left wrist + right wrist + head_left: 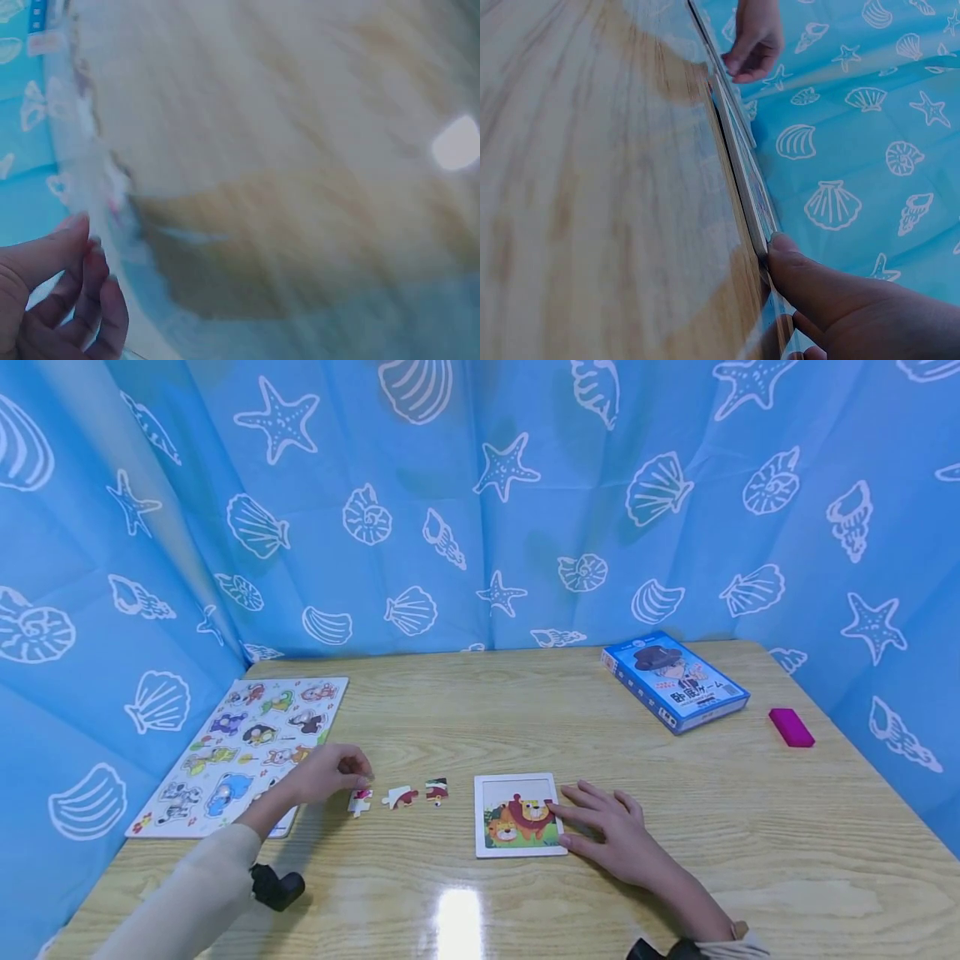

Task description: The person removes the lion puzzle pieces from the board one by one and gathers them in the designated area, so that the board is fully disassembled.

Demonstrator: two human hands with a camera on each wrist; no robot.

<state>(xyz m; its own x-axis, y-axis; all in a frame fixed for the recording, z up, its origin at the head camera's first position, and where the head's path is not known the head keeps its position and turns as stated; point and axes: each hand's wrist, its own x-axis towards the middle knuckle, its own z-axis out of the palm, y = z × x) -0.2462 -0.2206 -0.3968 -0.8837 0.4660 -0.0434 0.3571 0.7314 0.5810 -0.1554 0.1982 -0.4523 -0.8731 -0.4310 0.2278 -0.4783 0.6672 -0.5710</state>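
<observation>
My left hand (pixel 330 772) is bent over a white-and-pink jigsaw piece (pixel 361 803), its fingertips right at the piece's upper edge; I cannot tell whether they pinch it. In the left wrist view the thumb (pixel 60 247) comes close to the curled fingers. Two more jigsaw pieces, one white and brown (pixel 401 797) and one darker (pixel 437 790), lie in a row to its right. Against the right edge of a white-framed puzzle tray (pixel 521 852) rests my right hand (pixel 611 835), fingers extended. Joined lion pieces (pixel 525 820) fill the tray's lower part; its upper part shows bare backing.
An animal puzzle board (pixel 247 743) lies at the left, partly under my left forearm. Toward the back right are a blue game box (pixel 675 681) and a magenta block (pixel 791 727). A blue shell-patterned curtain (pixel 480 552) stands behind the wooden table (pixel 480 710).
</observation>
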